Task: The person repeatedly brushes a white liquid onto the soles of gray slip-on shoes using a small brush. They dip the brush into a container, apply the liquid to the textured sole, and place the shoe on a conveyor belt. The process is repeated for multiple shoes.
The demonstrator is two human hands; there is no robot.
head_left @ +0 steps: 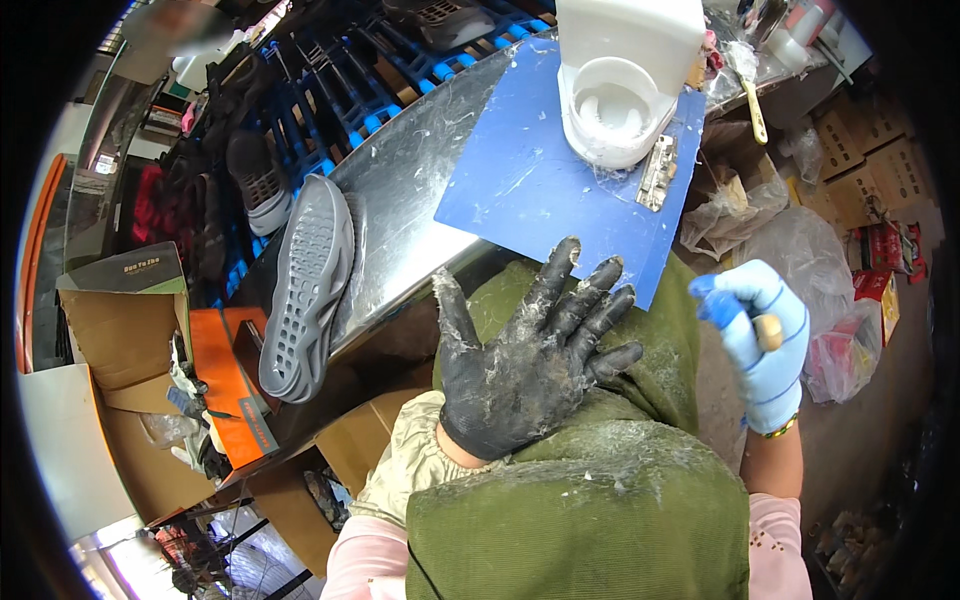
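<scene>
My left hand, in a black glove crusted with pale dried residue, lies palm down with fingers spread above the green apron over my lap. It holds nothing. My right hand, in a light blue glove with darker blue fingertips, is raised at the right with its fingers curled. A tan rounded end shows among those fingers; I cannot tell what it belongs to. To the left, a grey shoe sole with many holes rests at the metal table's edge. Ahead, a white container with whitish contents stands on a blue sheet.
Beside the container lies a small residue-covered metal piece. A brush juts over the right table edge. Blue racks with dark shoes stand far left. An opened orange box is at left; plastic bags and cartons are at right.
</scene>
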